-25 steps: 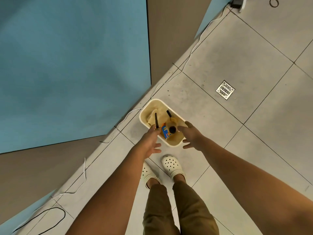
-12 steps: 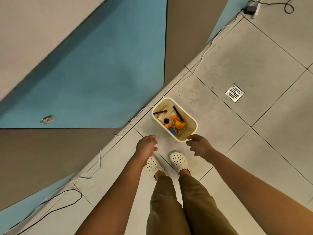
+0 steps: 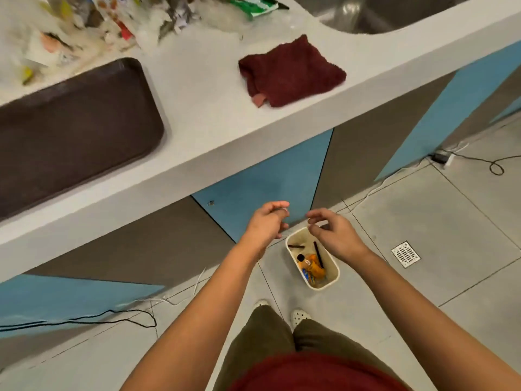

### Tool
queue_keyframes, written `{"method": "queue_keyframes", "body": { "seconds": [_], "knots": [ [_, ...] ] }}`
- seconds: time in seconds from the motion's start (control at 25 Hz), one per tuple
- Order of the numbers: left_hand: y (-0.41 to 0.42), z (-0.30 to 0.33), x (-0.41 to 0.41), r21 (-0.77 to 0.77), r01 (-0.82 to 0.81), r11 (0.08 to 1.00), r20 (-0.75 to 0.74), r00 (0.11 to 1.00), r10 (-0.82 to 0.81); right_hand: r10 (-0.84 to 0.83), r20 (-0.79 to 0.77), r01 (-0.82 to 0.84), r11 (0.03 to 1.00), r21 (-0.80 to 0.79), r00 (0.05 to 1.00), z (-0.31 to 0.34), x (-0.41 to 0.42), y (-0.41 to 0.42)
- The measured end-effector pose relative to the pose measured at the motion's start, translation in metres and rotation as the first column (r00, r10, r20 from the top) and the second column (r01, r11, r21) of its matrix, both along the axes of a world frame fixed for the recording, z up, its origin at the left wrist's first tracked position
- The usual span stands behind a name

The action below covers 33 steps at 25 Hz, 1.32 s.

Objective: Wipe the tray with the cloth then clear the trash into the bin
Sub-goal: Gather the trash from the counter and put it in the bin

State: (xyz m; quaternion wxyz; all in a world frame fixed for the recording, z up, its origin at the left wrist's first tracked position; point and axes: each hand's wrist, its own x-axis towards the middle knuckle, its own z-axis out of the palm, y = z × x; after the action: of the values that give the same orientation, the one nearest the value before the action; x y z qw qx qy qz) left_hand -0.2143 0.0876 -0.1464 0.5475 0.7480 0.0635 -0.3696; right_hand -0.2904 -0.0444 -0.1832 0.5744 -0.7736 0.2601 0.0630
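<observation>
Both the left hand (image 3: 265, 224) and right hand (image 3: 337, 235) are held loosely curled and empty above the floor bin (image 3: 334, 273), while light, crinkly wrappers (image 3: 118, 21), best pinched in bunches, are left heaped along the counter's (image 3: 203, 88) far edge.

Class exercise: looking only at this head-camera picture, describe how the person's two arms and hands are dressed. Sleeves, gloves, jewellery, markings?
Both forearms are bare up to the frame edge, with no sleeves in view. The left hand and right hand wear no gloves, and no watch, ring or marking shows. Below them appear a dark red top and olive trousers.
</observation>
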Motion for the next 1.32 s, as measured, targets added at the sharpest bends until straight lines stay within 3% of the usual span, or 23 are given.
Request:
{"method": "queue_keyframes", "body": {
  "seconds": [0.24, 0.52, 0.84, 1.32],
  "knots": [
    [0.008, 0.089, 0.013, -0.07, -0.044, 0.997, 0.232, 0.971, 0.059, 0.133, 0.226, -0.104, 0.985, -0.139, 0.965, 0.088, 0.055, -0.002],
    [0.056, 0.148, 0.051, -0.209, -0.244, 0.947, 0.346, 0.887, 0.305, 0.27, 0.331, -0.231, 0.961, -0.153, 0.904, 0.133, 0.114, 0.031],
    [0.162, 0.156, 0.144, -0.227, -0.425, 0.876, 0.355, 0.802, 0.481, 0.351, 0.329, -0.313, 0.936, -0.164, 0.877, 0.151, 0.219, 0.117],
    [0.313, 0.162, 0.32, -0.186, -0.515, 0.837, 0.408, 0.734, 0.543, 0.345, 0.307, -0.263, 0.924, -0.279, 0.887, 0.168, 0.366, 0.228]
  ]
}}
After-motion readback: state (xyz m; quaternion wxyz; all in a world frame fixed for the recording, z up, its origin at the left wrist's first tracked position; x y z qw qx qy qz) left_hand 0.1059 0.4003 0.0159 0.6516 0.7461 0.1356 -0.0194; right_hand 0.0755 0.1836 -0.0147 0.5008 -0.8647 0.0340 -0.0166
